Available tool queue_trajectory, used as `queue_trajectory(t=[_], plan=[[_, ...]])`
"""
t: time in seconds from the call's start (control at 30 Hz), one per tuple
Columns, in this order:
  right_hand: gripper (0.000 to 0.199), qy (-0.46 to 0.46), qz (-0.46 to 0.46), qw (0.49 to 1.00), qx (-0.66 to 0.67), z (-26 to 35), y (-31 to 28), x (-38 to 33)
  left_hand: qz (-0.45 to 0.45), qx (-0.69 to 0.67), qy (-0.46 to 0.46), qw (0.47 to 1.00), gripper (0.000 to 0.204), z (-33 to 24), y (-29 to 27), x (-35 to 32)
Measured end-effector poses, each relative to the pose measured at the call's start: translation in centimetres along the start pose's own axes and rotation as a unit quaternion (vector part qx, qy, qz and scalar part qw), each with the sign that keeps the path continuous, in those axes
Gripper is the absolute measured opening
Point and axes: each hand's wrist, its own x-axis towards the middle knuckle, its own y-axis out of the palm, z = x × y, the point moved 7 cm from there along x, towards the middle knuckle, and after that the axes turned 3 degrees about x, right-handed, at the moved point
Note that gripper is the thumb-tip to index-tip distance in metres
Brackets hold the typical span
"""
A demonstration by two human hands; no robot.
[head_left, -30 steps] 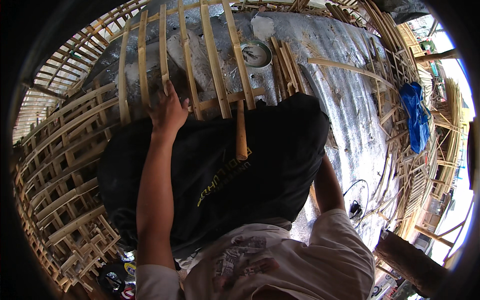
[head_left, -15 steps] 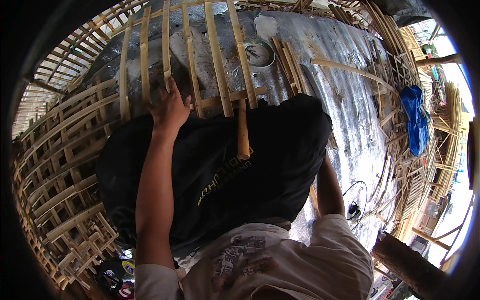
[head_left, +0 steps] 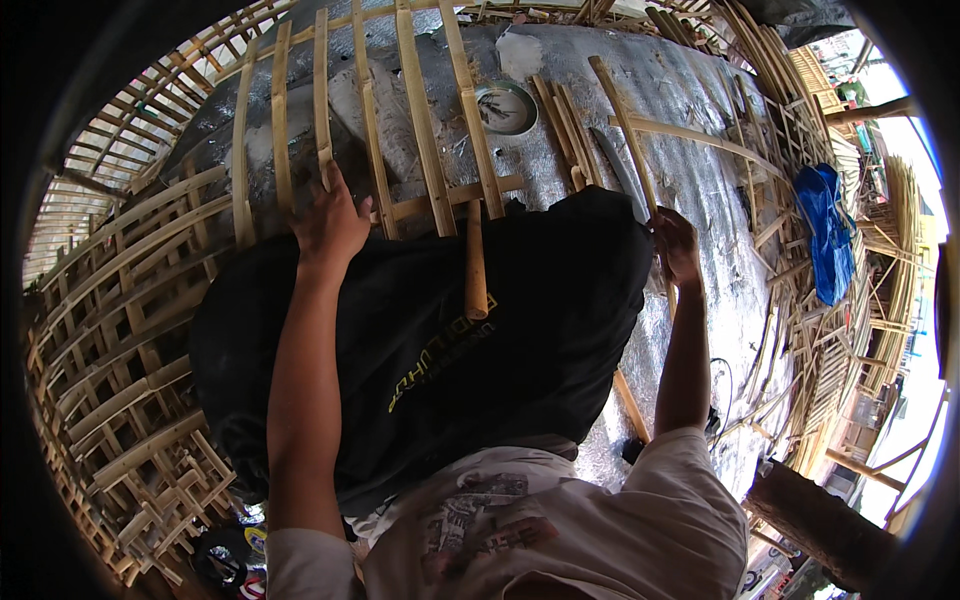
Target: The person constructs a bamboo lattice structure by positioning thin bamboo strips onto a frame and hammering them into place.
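My left hand (head_left: 333, 222) is spread, its fingertips resting on the lower end of a bamboo slat (head_left: 322, 95) in a frame of several parallel slats. A crosspiece (head_left: 450, 194) joins the slats near their lower ends. My right hand (head_left: 677, 245) is closed around a long, thin bamboo strip (head_left: 628, 130), tilted up and to the left. Black cloth (head_left: 540, 290) with yellow lettering covers my lap under the frame's near end. On it lies a rounded wooden handle (head_left: 477, 270); whatever it belongs to is hidden by the crosspiece.
Beyond the frame, a round dish (head_left: 530, 125) of small dark pieces sits on the silvery sheet (head_left: 700, 170). Loose strips (head_left: 565, 130) and a curved grey blade (head_left: 618, 165) lie nearby. Woven bamboo panels (head_left: 120, 390) stand left; a blue bag (head_left: 822, 235) is at right.
My right hand has come up from behind the black cloth, with a bamboo strip in it. The frame and my left hand appear slightly shifted left in the view.
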Motion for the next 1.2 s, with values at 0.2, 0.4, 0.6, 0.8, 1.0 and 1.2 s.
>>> queue_trajectory(t=[0.2, 0.4, 0.6, 0.8, 1.0, 1.2], plan=[[0.043, 0.03, 0.018, 0.998, -0.045, 7.3, 1.5, 2.3, 0.012, 0.006, -0.008, 1.0, 0.078, -0.1, -0.1, -0.1], [0.029, 0.024, 0.066, 0.997, 0.022, 12.6, 3.9, 7.3, -0.007, 0.01, 0.004, 1.0, 0.078, -0.1, -0.5, 0.3], [0.025, -0.126, 0.025, 0.971, -0.203, 16.3, 9.6, 12.7, -0.046, 0.042, -0.002, 0.998, 0.079, 0.1, -0.6, 0.4], [0.019, -0.229, -0.044, 0.905, -0.356, 20.2, 17.1, 13.6, -0.049, 0.032, 0.002, 0.998, 0.081, 0.3, -0.1, -0.1], [0.024, -0.223, -0.047, 0.916, -0.33, 18.0, 21.0, 12.3, -0.027, 0.013, -0.001, 1.0, 0.081, -0.7, -0.7, -0.4], [0.025, -0.277, -0.028, 0.906, -0.32, 18.8, 24.1, 10.5, -0.028, 0.002, -0.005, 1.0, 0.082, 0.4, -1.0, -0.3]])
